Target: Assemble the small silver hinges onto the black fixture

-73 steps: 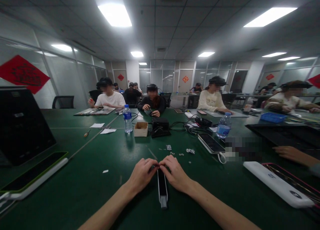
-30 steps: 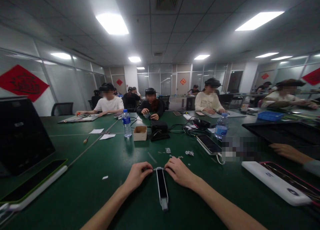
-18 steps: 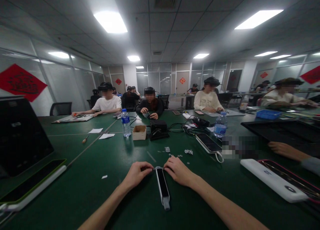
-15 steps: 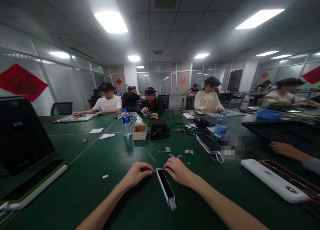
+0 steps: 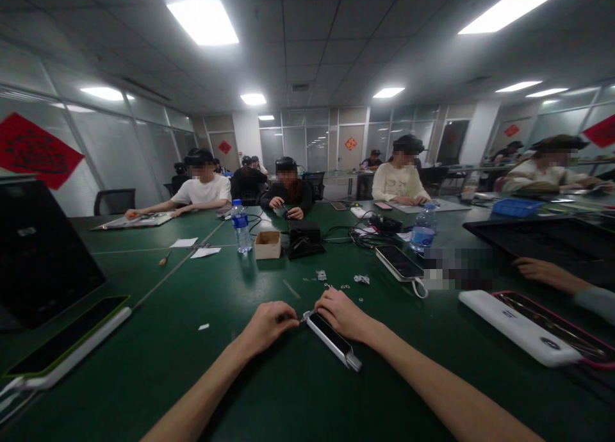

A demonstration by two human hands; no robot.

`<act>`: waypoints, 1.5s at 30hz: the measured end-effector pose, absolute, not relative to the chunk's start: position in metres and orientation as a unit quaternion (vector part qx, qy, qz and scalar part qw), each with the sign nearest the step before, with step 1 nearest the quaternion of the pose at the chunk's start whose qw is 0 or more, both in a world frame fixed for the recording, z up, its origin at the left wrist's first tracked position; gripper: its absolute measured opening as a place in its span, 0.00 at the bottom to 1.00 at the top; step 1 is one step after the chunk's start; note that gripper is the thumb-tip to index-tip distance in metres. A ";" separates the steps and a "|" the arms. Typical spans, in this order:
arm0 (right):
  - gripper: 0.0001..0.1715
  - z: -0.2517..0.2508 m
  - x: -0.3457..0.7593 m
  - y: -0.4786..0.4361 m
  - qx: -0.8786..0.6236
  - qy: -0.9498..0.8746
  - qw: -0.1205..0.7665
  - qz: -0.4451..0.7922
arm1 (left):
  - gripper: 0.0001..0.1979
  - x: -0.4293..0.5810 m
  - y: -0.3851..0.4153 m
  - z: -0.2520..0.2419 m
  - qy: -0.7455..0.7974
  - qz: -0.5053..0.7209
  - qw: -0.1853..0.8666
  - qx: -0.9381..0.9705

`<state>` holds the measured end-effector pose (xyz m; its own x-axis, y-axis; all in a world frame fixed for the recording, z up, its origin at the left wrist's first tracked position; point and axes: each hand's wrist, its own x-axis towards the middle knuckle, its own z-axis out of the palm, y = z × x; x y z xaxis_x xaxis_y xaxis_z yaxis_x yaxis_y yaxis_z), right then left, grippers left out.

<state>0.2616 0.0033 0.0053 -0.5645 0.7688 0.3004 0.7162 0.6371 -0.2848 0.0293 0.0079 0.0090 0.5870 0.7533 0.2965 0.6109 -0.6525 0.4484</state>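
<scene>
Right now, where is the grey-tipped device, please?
In the head view, the device lies just right of centre on the green table, its far end between the left hand and right hand.

one cam, worn on the head, looks fwd & down across the table (image 5: 96,400). v wide view, lines bending toward the edges, pic squeezed in ht. nearest: own forearms (image 5: 216,385), in from the bottom edge, w/ l hand (image 5: 269,325) & r hand (image 5: 343,312) below ctr. ppl (image 5: 204,191) across the table sit mid-pic, farther off; glass wall (image 5: 293,146) behind them, farthest. ceiling (image 5: 312,35) takes the top. black panel (image 5: 45,256) cut by the l edge; another person's hand (image 5: 534,269) near the r edge.
</scene>
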 end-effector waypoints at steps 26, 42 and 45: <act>0.07 0.001 0.257 0.004 -0.402 -0.884 0.234 0.052 | 0.09 0.036 0.011 -0.003 0.461 0.213 0.131 0.851; 0.21 -0.012 0.282 0.038 -0.557 -0.809 0.178 -0.052 | 0.09 0.035 0.006 0.008 0.444 0.197 0.122 0.865; 0.20 -0.016 0.283 0.041 -0.552 -0.809 0.191 -0.056 | 0.09 0.037 0.004 0.009 0.444 0.195 0.114 0.867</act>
<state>0.2829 0.0406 -0.0158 -0.3166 0.8728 0.3715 0.9155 0.3836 -0.1211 0.0366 0.0038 0.0092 0.5297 0.8142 0.2376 0.7253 -0.5800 0.3707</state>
